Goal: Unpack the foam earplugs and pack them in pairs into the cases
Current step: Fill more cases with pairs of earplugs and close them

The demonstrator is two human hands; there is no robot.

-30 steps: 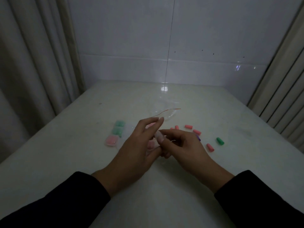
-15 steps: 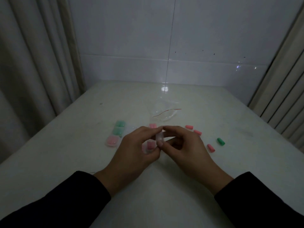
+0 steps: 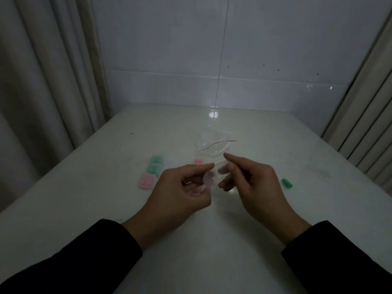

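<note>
My left hand (image 3: 180,187) pinches a small clear case (image 3: 209,177) with pink foam inside, a little above the table. My right hand (image 3: 252,183) pinches the case's clear flap between thumb and forefinger, swung away to the right. Two cases with green earplugs (image 3: 156,165) and one case with pink earplugs (image 3: 146,181) lie in a row left of my hands. A pink piece (image 3: 199,161) lies just beyond my left fingers. One loose green earplug (image 3: 287,183) lies to the right. Whatever lies behind my right hand is hidden.
A clear plastic bag with a red strip (image 3: 214,146) lies beyond my hands on the white table (image 3: 212,240). A tiled wall closes off the back, with curtains on the left and slatted panels on the right.
My hands, pressed together on the case before, have drawn apart, and the flap has swung to the right. The loose pink earplugs are now hidden behind my right hand.
</note>
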